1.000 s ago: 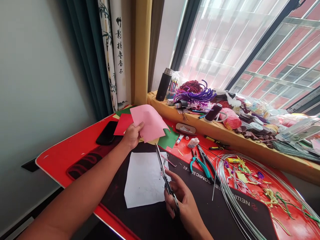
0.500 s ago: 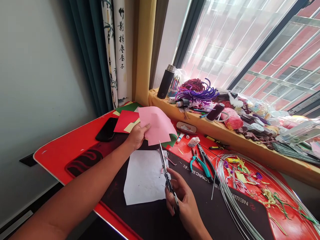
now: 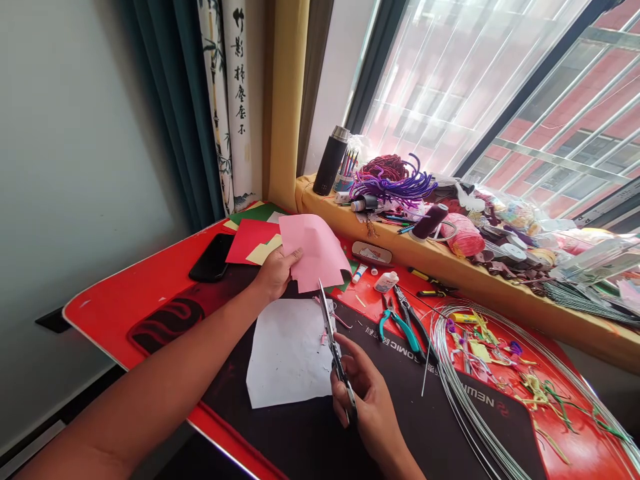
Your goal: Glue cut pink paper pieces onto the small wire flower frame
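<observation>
Pinched by its left edge, a pink sheet of paper (image 3: 316, 250) is in my left hand (image 3: 276, 272); its lower right corner has a notch. My right hand (image 3: 363, 390) holds a pair of scissors (image 3: 330, 333), blades pointing up and away, their tips at the lower edge of the pink paper. Whether the tips touch the paper I cannot tell. Below lies a white sheet (image 3: 287, 357) on the black mat (image 3: 395, 427), with small pink scraps at its right side. Red paper (image 3: 250, 240) and other coloured sheets lie behind my left hand.
A black phone (image 3: 211, 259) is at the left. Right of the paper are a small white bottle (image 3: 386, 283), teal-handled pliers (image 3: 400, 327) and a wire coil (image 3: 450, 373). Yarn and a black flask (image 3: 331, 163) stand on the window ledge (image 3: 500, 293).
My left hand has moved the pink paper to the right, uncovering more of the red and yellow sheets. The scissors stay in my right hand, nearly in place.
</observation>
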Demonstrator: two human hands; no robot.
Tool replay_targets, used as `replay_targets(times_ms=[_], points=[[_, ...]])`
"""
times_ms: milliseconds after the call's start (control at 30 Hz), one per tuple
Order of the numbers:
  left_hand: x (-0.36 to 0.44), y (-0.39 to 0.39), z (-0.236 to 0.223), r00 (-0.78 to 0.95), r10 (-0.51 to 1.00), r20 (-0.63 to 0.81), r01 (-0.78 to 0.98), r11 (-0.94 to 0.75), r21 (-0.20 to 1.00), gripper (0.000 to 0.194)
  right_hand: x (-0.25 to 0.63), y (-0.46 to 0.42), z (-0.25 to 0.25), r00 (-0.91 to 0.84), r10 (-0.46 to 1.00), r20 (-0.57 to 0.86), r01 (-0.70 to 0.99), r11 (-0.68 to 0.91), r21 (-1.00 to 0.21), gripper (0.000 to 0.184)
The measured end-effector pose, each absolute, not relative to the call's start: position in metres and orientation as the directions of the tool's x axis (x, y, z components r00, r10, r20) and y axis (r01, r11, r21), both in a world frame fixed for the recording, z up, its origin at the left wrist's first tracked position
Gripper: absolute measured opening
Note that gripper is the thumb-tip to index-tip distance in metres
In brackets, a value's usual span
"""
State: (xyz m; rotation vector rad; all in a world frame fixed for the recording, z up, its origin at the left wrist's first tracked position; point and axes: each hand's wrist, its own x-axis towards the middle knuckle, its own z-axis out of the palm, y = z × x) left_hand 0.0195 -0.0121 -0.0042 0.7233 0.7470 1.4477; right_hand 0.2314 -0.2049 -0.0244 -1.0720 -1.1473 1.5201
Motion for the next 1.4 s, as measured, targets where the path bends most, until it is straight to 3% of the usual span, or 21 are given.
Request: replay_targets(times_ms=[667,1000,1400], points=[[0.0235,-0.0115,-0.0089,0.001,1.000,-0.005,-0.600,0.004,0.800,0.055,0.2312,-0.2044,-0.0259,-0.195,0.973,-0.122,-0.178,-0.157,-0.971,0.081],[0.0229,-0.0132,-0.0072,0.007,1.000,-0.012,-0.598,0.013,0.801,0.047,0.2307,-0.2035,-0.0253,-0.181,0.976,-0.120,-0.164,-0.151,-0.975,0.080],[0.0229,-0.0122,-0.0085,0.000,1.000,-0.012,-0.596,0.010,0.803,0.055,0.2312,-0.2045,-0.0243,-0.192,0.974,-0.122,-0.166,-0.155,-0.974,0.082]])
